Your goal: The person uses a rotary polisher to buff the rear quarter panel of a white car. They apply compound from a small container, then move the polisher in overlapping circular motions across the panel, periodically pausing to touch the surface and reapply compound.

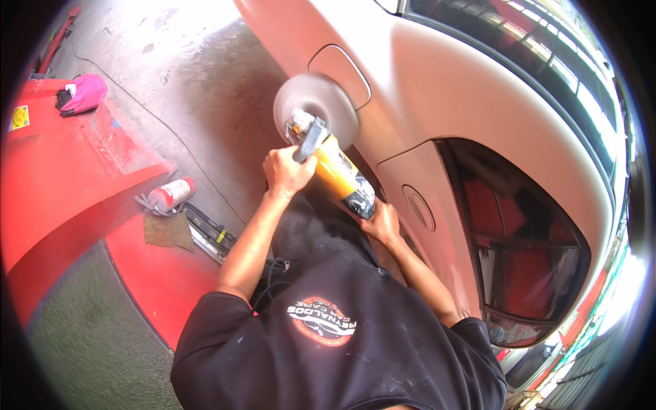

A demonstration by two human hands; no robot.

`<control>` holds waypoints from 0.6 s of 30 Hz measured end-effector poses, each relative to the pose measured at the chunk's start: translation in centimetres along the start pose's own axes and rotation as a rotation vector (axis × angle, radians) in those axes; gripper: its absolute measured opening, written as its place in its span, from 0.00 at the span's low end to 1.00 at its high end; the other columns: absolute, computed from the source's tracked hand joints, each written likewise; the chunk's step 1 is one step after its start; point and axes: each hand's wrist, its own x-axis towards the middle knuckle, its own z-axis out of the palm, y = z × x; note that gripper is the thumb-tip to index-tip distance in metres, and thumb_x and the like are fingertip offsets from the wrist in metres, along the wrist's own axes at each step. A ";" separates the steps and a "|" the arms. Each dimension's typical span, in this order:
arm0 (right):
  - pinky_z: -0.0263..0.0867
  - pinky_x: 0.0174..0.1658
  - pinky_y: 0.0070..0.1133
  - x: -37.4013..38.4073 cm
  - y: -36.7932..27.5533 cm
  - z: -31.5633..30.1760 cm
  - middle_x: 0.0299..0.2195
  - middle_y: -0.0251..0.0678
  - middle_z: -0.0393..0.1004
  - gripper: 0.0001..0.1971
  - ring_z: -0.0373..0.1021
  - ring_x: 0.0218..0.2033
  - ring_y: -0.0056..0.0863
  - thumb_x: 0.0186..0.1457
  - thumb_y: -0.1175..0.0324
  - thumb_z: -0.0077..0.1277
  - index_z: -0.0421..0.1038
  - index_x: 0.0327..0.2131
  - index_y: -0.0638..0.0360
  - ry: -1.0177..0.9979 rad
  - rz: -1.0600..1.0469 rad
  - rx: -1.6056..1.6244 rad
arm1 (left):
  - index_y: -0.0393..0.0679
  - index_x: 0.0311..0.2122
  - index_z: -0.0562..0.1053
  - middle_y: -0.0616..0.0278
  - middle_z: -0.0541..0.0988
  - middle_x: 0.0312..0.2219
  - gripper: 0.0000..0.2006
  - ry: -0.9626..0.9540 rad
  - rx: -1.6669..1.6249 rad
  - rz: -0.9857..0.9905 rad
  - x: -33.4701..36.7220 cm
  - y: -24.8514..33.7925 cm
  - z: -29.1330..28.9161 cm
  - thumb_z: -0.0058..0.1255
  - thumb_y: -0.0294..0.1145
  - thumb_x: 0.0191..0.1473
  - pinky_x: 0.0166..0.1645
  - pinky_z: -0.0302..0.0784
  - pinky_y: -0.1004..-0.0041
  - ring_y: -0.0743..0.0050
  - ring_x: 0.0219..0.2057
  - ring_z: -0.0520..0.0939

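Polisher (pixel 339 174), yellow and black, sits between both our hands, its white pad (pixel 336 102) blurred as if spinning beside the fuel flap (pixel 348 72) of the car (pixel 417 75). To work well, we should lay the pad evenly against the car's side, press lightly, move it in steady passes, and ease off around the flap's edge, which a tilted pad might catch. We cannot tell how firmly it bears on the car. Our left hand (pixel 285 172) is curled around the grey front handle (pixel 309 142), with the pad just beyond it; our right hand (pixel 384 222) clasps the black rear end, so the polisher slants from upper left to lower right.
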 end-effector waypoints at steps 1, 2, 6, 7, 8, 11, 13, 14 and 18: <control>0.74 0.45 0.43 -0.1 0.1 0.4 0.32 0.56 0.81 0.22 0.78 0.38 0.56 0.41 0.65 0.63 0.77 0.43 0.62 0.001 0.002 0.004 | 0.41 0.23 0.79 0.47 0.78 0.17 0.14 -0.002 -0.017 0.001 -0.3 -0.8 0.5 0.62 0.43 0.42 0.32 0.78 0.54 0.42 0.23 0.83; 0.74 0.45 0.43 -0.3 0.4 0.8 0.33 0.55 0.81 0.22 0.78 0.38 0.56 0.41 0.66 0.63 0.77 0.43 0.62 0.003 0.008 0.006 | 0.41 0.22 0.79 0.47 0.78 0.17 0.14 -0.013 -0.032 0.001 -0.4 -1.0 0.8 0.62 0.43 0.42 0.31 0.77 0.54 0.43 0.22 0.82; 0.74 0.46 0.44 -0.4 0.2 2.1 0.34 0.56 0.81 0.23 0.78 0.39 0.56 0.42 0.66 0.63 0.76 0.45 0.61 -0.008 0.024 0.007 | 0.41 0.22 0.79 0.47 0.78 0.17 0.15 0.024 -0.029 0.054 -0.2 -2.6 1.4 0.62 0.44 0.41 0.31 0.78 0.54 0.42 0.22 0.82; 0.74 0.46 0.43 0.2 -0.2 2.5 0.34 0.56 0.81 0.24 0.78 0.40 0.56 0.41 0.65 0.64 0.76 0.45 0.62 -0.006 0.050 0.001 | 0.41 0.22 0.79 0.46 0.78 0.17 0.15 0.036 -0.022 0.075 0.2 -2.9 1.3 0.62 0.44 0.41 0.31 0.78 0.54 0.42 0.22 0.82; 0.74 0.46 0.43 0.8 -0.4 2.8 0.33 0.57 0.80 0.24 0.78 0.39 0.56 0.41 0.65 0.63 0.77 0.45 0.62 -0.006 0.046 -0.002 | 0.41 0.23 0.79 0.46 0.79 0.18 0.15 0.032 -0.016 0.070 0.8 -3.2 1.4 0.62 0.45 0.41 0.31 0.78 0.53 0.42 0.23 0.82; 0.74 0.45 0.43 3.5 -2.0 3.2 0.32 0.58 0.79 0.22 0.77 0.38 0.57 0.41 0.66 0.61 0.77 0.43 0.62 0.030 0.019 0.001 | 0.44 0.25 0.81 0.46 0.80 0.19 0.15 0.035 0.013 0.050 3.1 -3.7 0.3 0.62 0.47 0.41 0.33 0.80 0.52 0.42 0.25 0.84; 0.74 0.45 0.43 5.6 -2.9 3.2 0.32 0.57 0.79 0.22 0.77 0.37 0.57 0.41 0.64 0.62 0.77 0.43 0.61 0.037 -0.019 -0.014 | 0.45 0.25 0.82 0.47 0.80 0.19 0.15 0.066 0.016 0.063 4.9 -4.4 -0.3 0.61 0.47 0.42 0.33 0.80 0.52 0.41 0.25 0.84; 0.74 0.45 0.43 6.7 -3.5 3.3 0.32 0.57 0.80 0.22 0.77 0.38 0.57 0.41 0.64 0.62 0.77 0.43 0.61 0.040 -0.040 -0.017 | 0.45 0.25 0.81 0.47 0.80 0.19 0.14 0.080 0.012 0.062 5.8 -4.8 -0.5 0.61 0.47 0.42 0.33 0.79 0.52 0.41 0.25 0.84; 0.74 0.46 0.43 8.5 -5.7 3.1 0.33 0.58 0.80 0.22 0.78 0.39 0.57 0.44 0.64 0.62 0.75 0.43 0.65 -0.006 -0.049 -0.046 | 0.43 0.24 0.80 0.48 0.80 0.19 0.14 0.095 -0.005 0.017 7.8 -6.1 -0.7 0.61 0.45 0.42 0.32 0.79 0.53 0.42 0.24 0.84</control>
